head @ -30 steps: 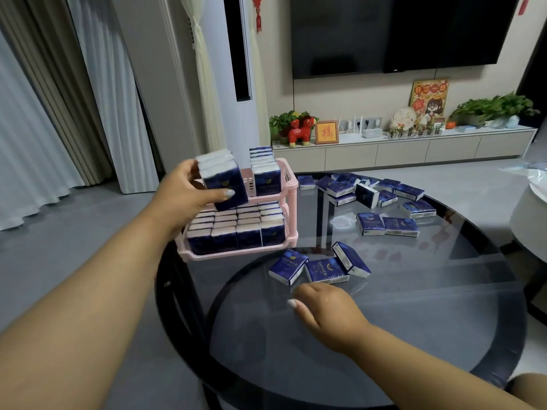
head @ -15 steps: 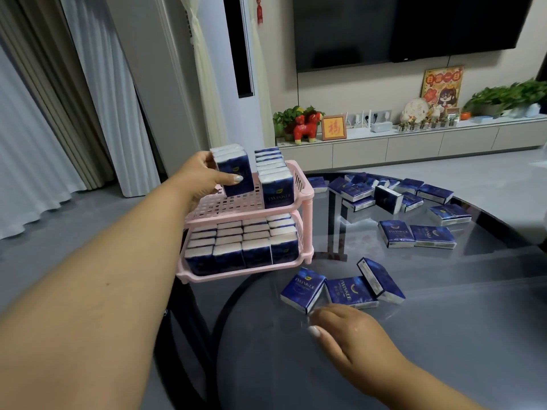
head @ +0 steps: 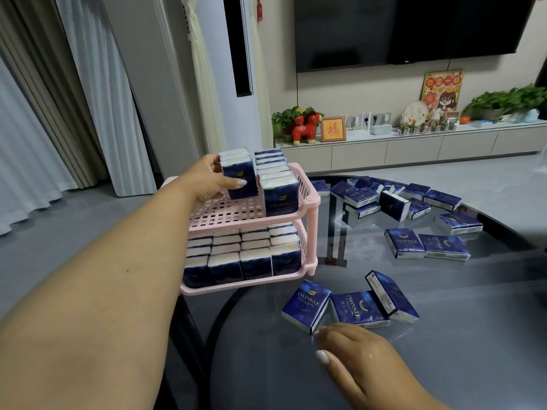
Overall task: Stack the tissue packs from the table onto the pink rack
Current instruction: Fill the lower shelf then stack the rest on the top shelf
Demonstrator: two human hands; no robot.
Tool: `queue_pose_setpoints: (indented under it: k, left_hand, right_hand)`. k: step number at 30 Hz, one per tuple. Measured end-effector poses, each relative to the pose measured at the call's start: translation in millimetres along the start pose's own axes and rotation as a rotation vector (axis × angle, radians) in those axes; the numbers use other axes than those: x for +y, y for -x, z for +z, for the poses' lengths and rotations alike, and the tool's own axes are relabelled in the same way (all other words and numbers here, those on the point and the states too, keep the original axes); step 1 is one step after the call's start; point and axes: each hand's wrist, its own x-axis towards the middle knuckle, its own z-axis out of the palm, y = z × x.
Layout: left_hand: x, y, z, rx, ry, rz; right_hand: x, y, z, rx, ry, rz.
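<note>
Navy-and-white tissue packs (head: 238,176) marked "TWINKLE" stood clasped in a person's left hand (head: 211,179) on the pink rack (head: 307,199)'s upper shelf, while the right hand (head: 352,353) lay open, empty, beside loose packs (head: 306,304) on the glass table (head: 444,350)

L hand (head: 211,180) is gripping a small bunch of tissue packs (head: 238,174) upright on top tier of pink rack (head: 307,199), just beside a row of packs (head: 276,180) w/ white tops. Bottom tier is sitting full. R hand (head: 352,353) is resting flat on glass table (head: 444,335), fingertips near three loose packs (head: 349,306); more are lying scattered farther back.
</note>
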Motion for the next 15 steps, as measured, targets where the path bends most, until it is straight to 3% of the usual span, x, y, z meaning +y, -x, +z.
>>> queue_pose_setpoints:
  k: [7, 15]
  left_hand:
    - [-6.9, -2.0, 8.0, -0.073, -0.026, 0.044]
    - [-9.4, -5.2, 9.3, -0.075, -0.278, 0.084]
  right_hand:
    - [-0.8, -0.3, -1.6, -0.025, -0.017, 0.009]
    - [-1.4, -0.2, -1.7, 0.064, 0.036, -0.047]
